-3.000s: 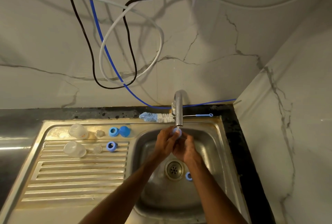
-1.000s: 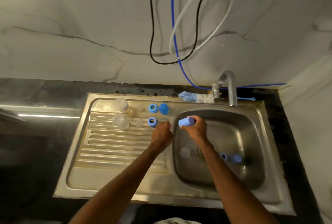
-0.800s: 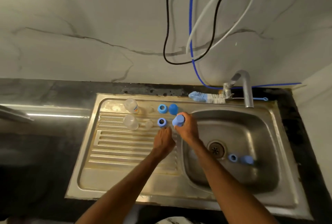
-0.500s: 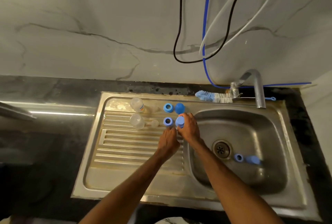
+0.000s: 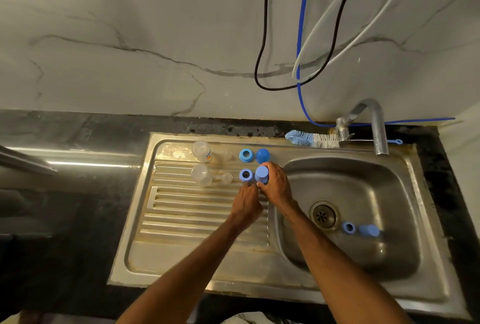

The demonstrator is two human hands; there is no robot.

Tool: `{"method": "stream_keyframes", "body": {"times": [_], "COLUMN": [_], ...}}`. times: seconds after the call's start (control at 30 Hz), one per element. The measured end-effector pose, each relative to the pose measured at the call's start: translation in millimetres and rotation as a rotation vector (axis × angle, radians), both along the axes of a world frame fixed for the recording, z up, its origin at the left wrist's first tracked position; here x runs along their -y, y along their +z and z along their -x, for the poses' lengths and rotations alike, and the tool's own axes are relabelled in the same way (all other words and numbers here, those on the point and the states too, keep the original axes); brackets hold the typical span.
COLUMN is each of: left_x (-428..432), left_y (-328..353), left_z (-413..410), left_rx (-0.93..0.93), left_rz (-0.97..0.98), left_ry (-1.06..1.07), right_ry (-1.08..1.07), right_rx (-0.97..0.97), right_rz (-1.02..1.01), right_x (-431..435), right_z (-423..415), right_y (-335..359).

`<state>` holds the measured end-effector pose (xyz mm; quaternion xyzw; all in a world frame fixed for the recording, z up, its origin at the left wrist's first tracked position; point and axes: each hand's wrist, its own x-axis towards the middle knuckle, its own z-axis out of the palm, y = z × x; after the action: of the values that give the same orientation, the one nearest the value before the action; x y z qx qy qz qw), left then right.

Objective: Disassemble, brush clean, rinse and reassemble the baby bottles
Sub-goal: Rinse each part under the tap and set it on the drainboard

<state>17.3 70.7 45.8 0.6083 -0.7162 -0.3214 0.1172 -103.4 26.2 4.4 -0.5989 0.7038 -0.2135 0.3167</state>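
Grasping cap [image 5: 261,173], right hand [image 5: 276,188] holds it upright over drainboard [image 5: 181,220], ring [image 5: 245,175] just beside at 9 o'clock. Left hand [image 5: 246,204]: loosely curled, nothing seen held. Basin [image 5: 389,188], 4 o'clock: second cap [image 5: 368,230] lying sideways; right hand nearer.

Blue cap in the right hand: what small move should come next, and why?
Probably let go of it. The right hand holds the blue cap upright, seemingly on the drainboard, beside a blue ring, matching the far ring and far cap behind them. A third ring and third cap lie in the basin, likely next.
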Motion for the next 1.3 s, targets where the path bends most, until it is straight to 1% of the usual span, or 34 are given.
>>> {"method": "stream_keyframes", "body": {"times": [0.13,0.2,0.3,0.37,0.4,0.57,0.6,0.67,0.77,0.8,0.9,0.97,1.03,1.13,1.17,1.2,1.27,1.3], "left_x": [-7,-8,-12,-18,-20,-28,-29,-29,-25,-23,-20,-18,-16,-16,-15,-14,-11,-9], "left_y": [-11,-32,-8,8,12,4,3,0,-15,-21,-33,-41,-43,-39,-34,-28,-17,-12], "left_z": [-3,-3,12,30,39,82,90,103,116,120,125,124,123,124,125,127,135,142], "left_rx": [0.027,0.057,0.075,0.045,0.038,0.103,0.111,0.108,0.129,0.139,0.173,0.18,0.201,0.198,0.178,0.154,0.094,0.05], "left_rz": [0.036,0.058,0.032,0.018,0.012,-0.084,-0.101,-0.125,-0.17,-0.184,-0.191,-0.177,-0.154,-0.122,-0.12,-0.125,-0.124,-0.123], "left_ry": [0.022,0.023,-0.041,-0.072,-0.082,-0.161,-0.175,-0.184,-0.166,-0.158,-0.139,-0.125,-0.106,-0.1,-0.08,-0.06,0.016,0.08], "right_ry": [-0.002,-0.023,-0.129,-0.238,-0.259,-0.295,-0.251,-0.073,0.182,0.239,0.319,0.292,0.272,0.234,0.171,0.076,-0.193,-0.338], "right_rx": [0.039,0.048,0.058,0.048,0.033,-0.019,-0.04,-0.076,-0.234,-0.256,-0.264,-0.254,-0.236,-0.157,-0.114,-0.018,0.326,0.493], "right_rz": [-0.033,-0.023,0.025,0.074,0.087,-0.062,-0.085,-0.129,-0.312,-0.33,-0.326,-0.307,-0.32,-0.355,-0.372,-0.395,-0.456,-0.538], "right_x": [-7,-16,-37,-55,-64,-99,-103,-108,-105,-103,-112,-119,-116,-100,-95,-90,-80,-77], "right_z": [9,18,36,57,70,134,139,142,131,126,115,113,110,112,117,125,150,164], "right_y": [3,5,12,12,9,-15,-22,-32,-46,-53,-69,-86,-88,-73,-59,-49,-26,-13]}}
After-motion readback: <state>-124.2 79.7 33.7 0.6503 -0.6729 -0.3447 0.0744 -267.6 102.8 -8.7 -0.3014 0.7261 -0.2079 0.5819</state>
